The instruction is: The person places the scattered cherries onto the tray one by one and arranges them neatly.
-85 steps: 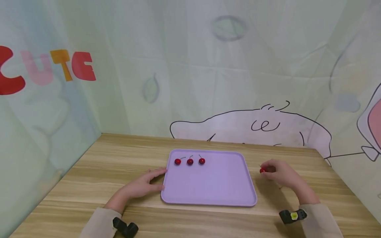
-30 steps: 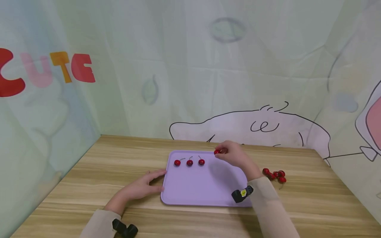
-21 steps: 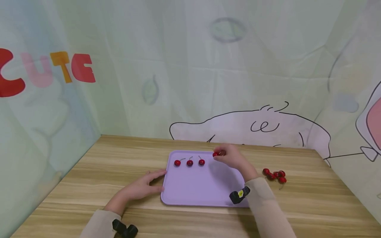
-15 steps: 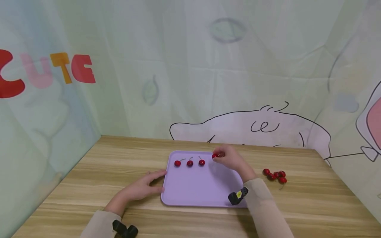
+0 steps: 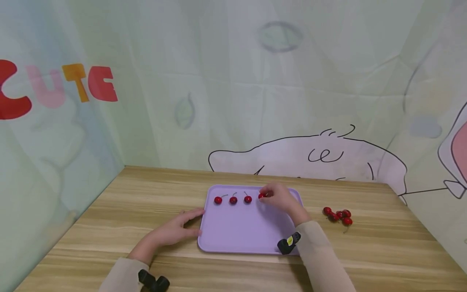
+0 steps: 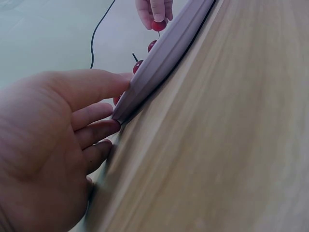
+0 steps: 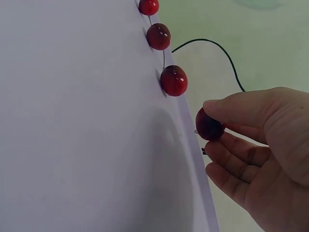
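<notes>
A purple tray (image 5: 240, 231) lies on the wooden table, with three red cherries in a row along its far side, such as the middle cherry (image 5: 233, 200). My right hand (image 5: 281, 199) pinches another cherry (image 7: 210, 124) between thumb and fingertips, over the far part of the tray, right of the row. In the right wrist view that cherry appears just off the surface. My left hand (image 5: 174, 229) touches the tray's left edge with fingers extended; in the left wrist view its thumb (image 6: 104, 89) and fingertips meet the rim.
A small cluster of several cherries (image 5: 339, 215) lies on the table (image 5: 379, 239) right of the tray. Behind the table hangs a printed curtain (image 5: 233, 101) with cartoon drawings. Black wrist cameras sit on both sleeves.
My right hand has carried a cherry leftward from the cluster to the tray, then lowered slightly toward the row's right end. My left hand has stayed at the tray's edge.
</notes>
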The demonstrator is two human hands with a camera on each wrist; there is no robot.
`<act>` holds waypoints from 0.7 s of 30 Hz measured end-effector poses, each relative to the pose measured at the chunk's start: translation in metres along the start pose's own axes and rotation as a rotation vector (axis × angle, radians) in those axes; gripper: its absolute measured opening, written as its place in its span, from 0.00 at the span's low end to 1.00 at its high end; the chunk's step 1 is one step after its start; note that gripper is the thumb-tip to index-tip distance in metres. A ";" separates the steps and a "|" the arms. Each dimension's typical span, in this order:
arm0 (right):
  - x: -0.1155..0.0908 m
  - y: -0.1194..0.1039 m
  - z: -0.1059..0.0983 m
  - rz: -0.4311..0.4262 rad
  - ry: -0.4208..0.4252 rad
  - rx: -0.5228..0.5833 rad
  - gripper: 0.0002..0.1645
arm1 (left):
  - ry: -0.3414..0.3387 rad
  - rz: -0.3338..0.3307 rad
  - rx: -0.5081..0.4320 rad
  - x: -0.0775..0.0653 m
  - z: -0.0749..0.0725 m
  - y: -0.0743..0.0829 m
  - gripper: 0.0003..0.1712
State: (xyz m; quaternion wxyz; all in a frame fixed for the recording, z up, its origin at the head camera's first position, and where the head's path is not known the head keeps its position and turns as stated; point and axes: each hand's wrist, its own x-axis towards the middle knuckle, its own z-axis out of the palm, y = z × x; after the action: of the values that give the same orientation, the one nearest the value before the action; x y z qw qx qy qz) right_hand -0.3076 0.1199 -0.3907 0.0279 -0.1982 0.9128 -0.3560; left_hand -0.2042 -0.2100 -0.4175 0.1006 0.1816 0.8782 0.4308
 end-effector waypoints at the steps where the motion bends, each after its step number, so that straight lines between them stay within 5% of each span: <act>1: 0.000 0.000 0.001 0.003 -0.001 -0.003 0.12 | -0.001 0.001 0.000 0.000 0.000 0.000 0.38; 21: 0.002 0.001 0.007 0.092 -0.047 -0.007 0.12 | -0.001 0.006 0.003 -0.001 0.000 0.000 0.39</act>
State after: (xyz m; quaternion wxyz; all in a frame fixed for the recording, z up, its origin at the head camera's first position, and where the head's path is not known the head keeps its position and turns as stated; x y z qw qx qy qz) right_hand -0.3083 0.1150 -0.3966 0.0651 -0.1646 0.9213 -0.3462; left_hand -0.2034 -0.2105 -0.4179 0.0993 0.1844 0.8783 0.4298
